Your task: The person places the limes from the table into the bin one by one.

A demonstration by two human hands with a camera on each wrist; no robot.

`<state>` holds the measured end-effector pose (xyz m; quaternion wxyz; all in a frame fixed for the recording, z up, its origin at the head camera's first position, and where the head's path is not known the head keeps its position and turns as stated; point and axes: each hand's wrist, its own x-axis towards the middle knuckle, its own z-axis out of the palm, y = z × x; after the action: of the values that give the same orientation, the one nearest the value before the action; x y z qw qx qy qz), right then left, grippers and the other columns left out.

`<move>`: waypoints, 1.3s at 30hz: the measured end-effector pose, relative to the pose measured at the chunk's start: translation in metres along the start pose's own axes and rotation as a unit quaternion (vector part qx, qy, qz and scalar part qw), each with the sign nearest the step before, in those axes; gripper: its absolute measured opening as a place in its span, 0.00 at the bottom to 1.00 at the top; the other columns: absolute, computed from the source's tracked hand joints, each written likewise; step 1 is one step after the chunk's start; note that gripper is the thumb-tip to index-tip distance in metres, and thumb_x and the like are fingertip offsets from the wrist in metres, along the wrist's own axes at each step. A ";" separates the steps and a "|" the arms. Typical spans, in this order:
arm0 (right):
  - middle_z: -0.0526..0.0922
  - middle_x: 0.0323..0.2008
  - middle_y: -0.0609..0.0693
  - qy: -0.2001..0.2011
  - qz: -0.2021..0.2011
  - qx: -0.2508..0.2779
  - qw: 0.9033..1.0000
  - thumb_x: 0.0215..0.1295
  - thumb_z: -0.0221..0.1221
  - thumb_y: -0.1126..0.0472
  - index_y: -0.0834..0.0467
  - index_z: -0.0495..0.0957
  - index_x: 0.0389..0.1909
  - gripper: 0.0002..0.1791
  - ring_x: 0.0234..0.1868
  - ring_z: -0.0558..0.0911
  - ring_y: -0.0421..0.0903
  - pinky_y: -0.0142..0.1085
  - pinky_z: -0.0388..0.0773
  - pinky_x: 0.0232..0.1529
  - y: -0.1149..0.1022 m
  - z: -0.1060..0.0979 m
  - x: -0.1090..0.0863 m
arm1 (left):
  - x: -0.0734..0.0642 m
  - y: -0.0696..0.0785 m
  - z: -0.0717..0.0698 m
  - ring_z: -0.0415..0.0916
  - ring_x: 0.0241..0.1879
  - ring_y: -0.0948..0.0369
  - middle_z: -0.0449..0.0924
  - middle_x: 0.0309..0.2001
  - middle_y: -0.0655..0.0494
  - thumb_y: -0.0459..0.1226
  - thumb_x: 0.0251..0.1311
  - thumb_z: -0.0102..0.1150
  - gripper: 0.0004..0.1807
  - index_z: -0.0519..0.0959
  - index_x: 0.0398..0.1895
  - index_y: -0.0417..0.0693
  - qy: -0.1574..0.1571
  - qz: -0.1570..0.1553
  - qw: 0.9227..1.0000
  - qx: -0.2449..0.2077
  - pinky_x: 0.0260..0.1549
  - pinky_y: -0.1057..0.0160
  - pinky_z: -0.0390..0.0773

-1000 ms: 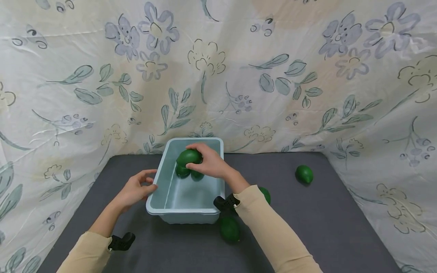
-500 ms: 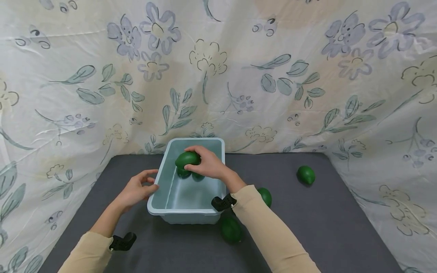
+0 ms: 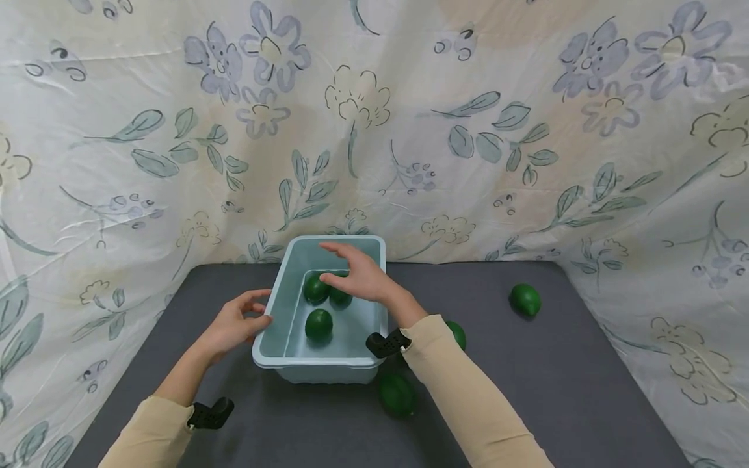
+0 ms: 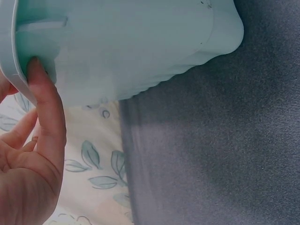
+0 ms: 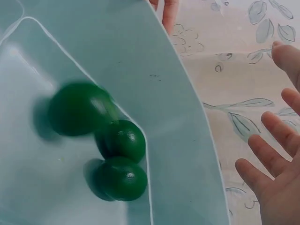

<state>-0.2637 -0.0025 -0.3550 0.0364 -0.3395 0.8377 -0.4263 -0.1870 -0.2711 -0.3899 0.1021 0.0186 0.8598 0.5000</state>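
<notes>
A pale blue-green plastic bin (image 3: pixel 357 331) stands on the grey table. My left hand (image 3: pixel 236 325) holds its left rim, the thumb (image 4: pixel 42 84) against the outer wall under the lip. Above the bin's far part my right hand (image 3: pixel 365 276) is spread, with nothing in its fingers. Inside lie two shiny dark green limes, a left one (image 3: pixel 316 289) and a right one (image 3: pixel 341 299) partly behind my hand. Nearer the front is a third lime (image 3: pixel 318 326), blurred in the right wrist view (image 5: pixel 79 108).
On the table right of the bin are three more limes: one (image 3: pixel 396 394) by its front corner, one (image 3: pixel 456 333) partly behind my right sleeve, one (image 3: pixel 525 300) farther right. A floral cloth (image 3: pixel 409 130) hangs behind and beside the table.
My right hand has let go of the lime it held over the bin, and its fingers have spread. That lime is now in the bin, nearer the front. My left hand stays on the rim.
</notes>
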 end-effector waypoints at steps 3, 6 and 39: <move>0.61 0.66 0.46 0.001 0.000 0.011 1.000 0.63 0.57 0.52 0.49 0.58 0.68 0.33 0.66 0.62 0.49 0.46 0.63 0.62 -0.001 -0.004 -0.003 | 0.001 -0.001 0.000 0.76 0.35 0.55 0.69 0.45 0.41 0.35 0.59 0.55 0.33 0.57 0.67 0.45 0.001 0.001 1.000 0.002 0.30 0.57 0.81; 0.62 0.66 0.44 0.005 0.004 0.018 1.000 0.63 0.57 0.52 0.47 0.59 0.67 0.32 0.66 0.63 0.49 0.46 0.64 0.61 0.002 -0.007 -0.006 | 0.001 -0.003 0.000 0.76 0.35 0.55 0.69 0.46 0.41 0.35 0.59 0.55 0.33 0.57 0.67 0.45 0.003 0.000 1.000 0.005 0.30 0.57 0.81; 0.66 0.63 0.50 0.091 0.021 -0.048 0.994 0.60 0.60 0.56 0.53 0.62 0.65 0.32 0.62 0.67 0.54 0.50 0.68 0.57 0.061 -0.068 -0.089 | 0.002 -0.002 0.000 0.76 0.33 0.55 0.69 0.46 0.40 0.35 0.59 0.56 0.33 0.57 0.67 0.45 0.007 -0.004 1.000 0.008 0.30 0.55 0.81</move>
<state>-0.2522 0.1222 -0.3769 -0.0480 -0.2831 0.8640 -0.4137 -0.1885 -0.2722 -0.3919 0.0981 0.0128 0.8644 0.4929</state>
